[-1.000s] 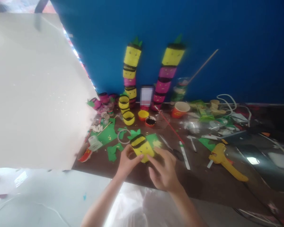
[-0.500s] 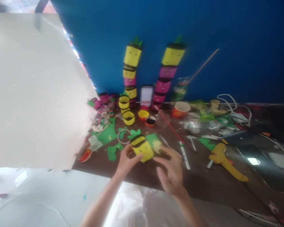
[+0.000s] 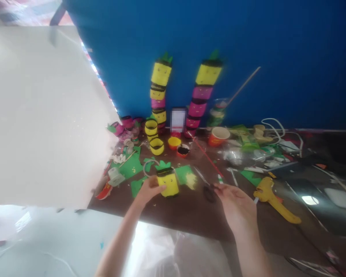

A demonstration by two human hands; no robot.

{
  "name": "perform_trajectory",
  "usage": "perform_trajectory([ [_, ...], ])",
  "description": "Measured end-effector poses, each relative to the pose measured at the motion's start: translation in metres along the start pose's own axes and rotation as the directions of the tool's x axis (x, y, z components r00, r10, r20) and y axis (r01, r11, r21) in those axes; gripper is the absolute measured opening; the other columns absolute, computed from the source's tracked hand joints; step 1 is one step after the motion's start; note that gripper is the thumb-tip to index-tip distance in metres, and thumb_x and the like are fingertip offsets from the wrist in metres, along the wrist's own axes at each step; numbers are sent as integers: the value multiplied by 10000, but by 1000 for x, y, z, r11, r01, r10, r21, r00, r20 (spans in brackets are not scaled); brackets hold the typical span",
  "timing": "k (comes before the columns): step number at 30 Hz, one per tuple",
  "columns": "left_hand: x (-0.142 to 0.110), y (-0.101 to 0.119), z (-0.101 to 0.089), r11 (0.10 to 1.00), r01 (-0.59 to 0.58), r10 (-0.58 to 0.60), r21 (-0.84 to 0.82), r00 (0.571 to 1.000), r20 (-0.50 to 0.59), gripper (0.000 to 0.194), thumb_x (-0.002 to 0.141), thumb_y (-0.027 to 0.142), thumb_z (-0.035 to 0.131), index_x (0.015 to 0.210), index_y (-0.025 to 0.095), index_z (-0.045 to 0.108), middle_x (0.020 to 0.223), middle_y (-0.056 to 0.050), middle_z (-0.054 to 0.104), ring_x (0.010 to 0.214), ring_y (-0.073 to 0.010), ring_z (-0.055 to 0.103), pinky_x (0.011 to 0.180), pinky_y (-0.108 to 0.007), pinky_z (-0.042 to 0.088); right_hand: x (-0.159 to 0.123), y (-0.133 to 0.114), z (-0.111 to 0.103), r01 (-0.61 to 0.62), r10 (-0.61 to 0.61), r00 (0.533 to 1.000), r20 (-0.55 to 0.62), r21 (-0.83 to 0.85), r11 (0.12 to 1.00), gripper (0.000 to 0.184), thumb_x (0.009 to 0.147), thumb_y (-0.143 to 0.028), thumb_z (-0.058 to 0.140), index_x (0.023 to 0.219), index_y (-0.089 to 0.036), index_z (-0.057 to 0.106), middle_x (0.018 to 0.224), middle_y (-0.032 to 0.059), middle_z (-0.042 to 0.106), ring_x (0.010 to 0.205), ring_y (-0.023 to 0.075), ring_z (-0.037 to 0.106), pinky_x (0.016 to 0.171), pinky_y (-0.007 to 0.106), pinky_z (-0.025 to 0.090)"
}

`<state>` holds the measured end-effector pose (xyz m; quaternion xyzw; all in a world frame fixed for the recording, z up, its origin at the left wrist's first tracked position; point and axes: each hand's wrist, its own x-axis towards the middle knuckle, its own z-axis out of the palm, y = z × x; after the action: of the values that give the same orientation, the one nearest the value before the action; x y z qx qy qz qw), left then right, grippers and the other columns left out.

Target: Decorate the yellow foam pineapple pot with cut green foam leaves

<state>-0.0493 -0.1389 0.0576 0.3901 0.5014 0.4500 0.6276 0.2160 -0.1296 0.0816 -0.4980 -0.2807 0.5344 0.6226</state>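
Observation:
My left hand (image 3: pixel 150 191) is closed around a small yellow cup (image 3: pixel 168 184) with a drawn face, a black band and green paper leaves on top. The cup is upright, its face toward me. To the right, the fingers of my right hand (image 3: pixel 233 198) are closed at the dark handle of a pair of scissors (image 3: pixel 209 193), whose blades still lie on the table. That hand also covers most of a white marker (image 3: pixel 220 178). Between the hands lies green paper (image 3: pixel 184 174) with a pale yellow patch.
Two stacked cup towers, one mostly yellow (image 3: pixel 160 74) and one mostly pink (image 3: pixel 198 109), stand by the blue wall. A yellow glue gun (image 3: pixel 276 200), a paper cup (image 3: pixel 219 136), yellow rings (image 3: pixel 156 146), a tape roll (image 3: pixel 147 169) and a red stick (image 3: pixel 206 154) lie about.
The yellow cup has turned upright and shifted slightly left with my left hand. My right hand has moved right, from beside the cup to the scissors' handle.

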Motion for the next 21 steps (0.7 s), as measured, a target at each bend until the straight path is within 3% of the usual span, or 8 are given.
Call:
perform_trajectory([
  [2, 3, -1, -6, 1000, 7, -7, 11, 1000, -18, 437, 620, 312, 747, 982, 124, 589, 999, -115, 675, 910, -246, 641, 796, -348, 507, 1, -6, -4, -59, 59, 998, 8, 164, 985, 315, 453, -317, 842, 593, -163, 605, 685, 15, 622, 712, 144, 615, 575, 223, 517],
  [5, 7, 0, -14, 999, -19, 21, 36, 999, -50, 439, 626, 321, 740, 990, 127, 590, 975, -104, 682, 903, -236, 644, 812, -350, 504, 1, -14, -15, -166, 160, 986, 51, 424, 890, 387, 404, -172, 860, 645, -160, 558, 586, -63, 489, 569, 48, 541, 445, 87, 445],
  [9, 13, 4, -27, 989, -120, 134, 81, 973, -188, 469, 585, 330, 760, 970, 121, 593, 939, -101, 689, 879, -226, 648, 813, -337, 504, 4, -21, -35, -187, 190, 980, 52, 545, 817, 394, 468, -102, 820, 737, -168, 540, 605, -83, 394, 476, 2, 418, 402, 56, 403],
  [12, 17, 9, -43, 972, -191, 226, 139, 924, -310, 466, 574, 340, 757, 944, 116, 586, 948, -104, 683, 875, -227, 647, 792, -330, 512, 8, -22, -56, -85, 116, 993, -33, 487, 869, 307, 532, -136, 773, 712, -190, 530, 609, -70, 325, 436, 24, 309, 318, 145, 307],
  [15, 22, 15, -62, 935, -254, 333, 246, 867, -372, 426, 625, 354, 717, 953, 119, 582, 960, -96, 671, 884, -215, 640, 805, -342, 510, 8, -26, -75, 54, -24, 992, -122, 247, 968, 197, 614, -251, 695, 647, -232, 502, 603, -65, 220, 432, 68, 150, 349, 302, 146],
  [17, 27, 18, -75, 901, -271, 404, 337, 808, -429, 420, 635, 369, 708, 946, 119, 579, 933, -93, 667, 863, -213, 640, 802, -362, 514, 4, -29, -81, 125, -113, 983, -141, 76, 989, 199, 671, -328, 636, 612, -255, 461, 611, -71, 160, 452, 87, 86, 417, 337, 78],
  [21, 39, 23, -92, 829, -231, 504, 509, 703, -502, 454, 609, 385, 725, 959, 139, 573, 938, -90, 653, 882, -225, 627, 823, -406, 499, -6, -30, -79, 112, -111, 985, -130, 3, 994, 289, 725, -391, 607, 571, -253, 405, 579, -68, 168, 440, 95, 157, 431, 332, 121],
])
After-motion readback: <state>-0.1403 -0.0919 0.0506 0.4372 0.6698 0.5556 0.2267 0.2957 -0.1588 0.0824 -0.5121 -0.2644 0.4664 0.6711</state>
